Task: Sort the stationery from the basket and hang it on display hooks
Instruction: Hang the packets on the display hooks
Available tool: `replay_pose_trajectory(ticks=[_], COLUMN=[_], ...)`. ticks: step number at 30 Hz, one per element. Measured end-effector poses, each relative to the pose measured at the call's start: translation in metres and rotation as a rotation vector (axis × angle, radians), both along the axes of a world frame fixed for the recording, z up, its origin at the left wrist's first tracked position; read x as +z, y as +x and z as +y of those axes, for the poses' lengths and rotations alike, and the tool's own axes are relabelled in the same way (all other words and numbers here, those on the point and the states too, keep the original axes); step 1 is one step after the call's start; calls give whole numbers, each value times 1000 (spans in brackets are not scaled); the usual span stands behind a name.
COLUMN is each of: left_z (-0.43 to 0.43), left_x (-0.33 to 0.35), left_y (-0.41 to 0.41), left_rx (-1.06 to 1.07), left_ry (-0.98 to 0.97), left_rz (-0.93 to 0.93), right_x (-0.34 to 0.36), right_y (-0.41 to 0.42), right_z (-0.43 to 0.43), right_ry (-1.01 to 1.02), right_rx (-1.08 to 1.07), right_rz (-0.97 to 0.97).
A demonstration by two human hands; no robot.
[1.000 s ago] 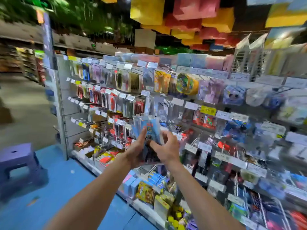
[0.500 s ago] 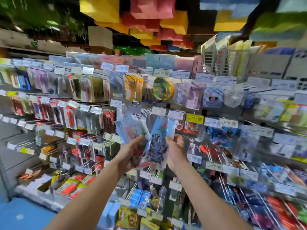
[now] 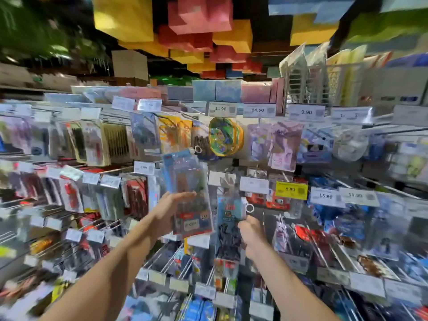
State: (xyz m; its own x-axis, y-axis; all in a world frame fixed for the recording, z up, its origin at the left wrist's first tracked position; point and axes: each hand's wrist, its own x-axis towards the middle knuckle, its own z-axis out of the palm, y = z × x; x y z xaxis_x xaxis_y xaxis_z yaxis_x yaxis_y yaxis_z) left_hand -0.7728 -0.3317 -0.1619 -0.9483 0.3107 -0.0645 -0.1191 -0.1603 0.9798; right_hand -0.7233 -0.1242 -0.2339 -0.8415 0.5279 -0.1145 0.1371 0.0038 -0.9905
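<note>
Packs [image 3: 188,193] blue-topped; left hand [image 3: 165,212], right hand [image 3: 251,235] pinching

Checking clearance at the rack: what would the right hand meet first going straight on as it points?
Probably the white price tag left of the yellow tag, above the blue pack the right hand grips; depth is unclear in the blur.

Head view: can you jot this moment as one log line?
left hand: pinches clear pack | right hand: grips blue pack | both raised before display hooks
</note>
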Motion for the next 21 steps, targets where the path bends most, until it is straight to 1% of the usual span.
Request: replay_pose_trajectory(ticks=[4,7,10,13,17,21], left_z=[11,12,5,3,3,4], left_x=[12,20,29,37,45,43], left_y=[-26,-42,-54,-64,-68,-71], left_rx=[-114,-194,-243,-244,-302,-388], left_ry=[-59,-72,5,86,117,121], left_rz=[-53,-35,-29,-10,14,-5], right_x=[9,20,26,24,19,28], right_y=[-20,-16,-19,-27,-30,-30], right_z=[9,7,4,-2,-13,-26], right_ry=[-12,22,65,63,68,26], right_rx=[-18,-41,-83,-102,-93,-83], right_rz=[-32,-33,-62,-68,16,-3])
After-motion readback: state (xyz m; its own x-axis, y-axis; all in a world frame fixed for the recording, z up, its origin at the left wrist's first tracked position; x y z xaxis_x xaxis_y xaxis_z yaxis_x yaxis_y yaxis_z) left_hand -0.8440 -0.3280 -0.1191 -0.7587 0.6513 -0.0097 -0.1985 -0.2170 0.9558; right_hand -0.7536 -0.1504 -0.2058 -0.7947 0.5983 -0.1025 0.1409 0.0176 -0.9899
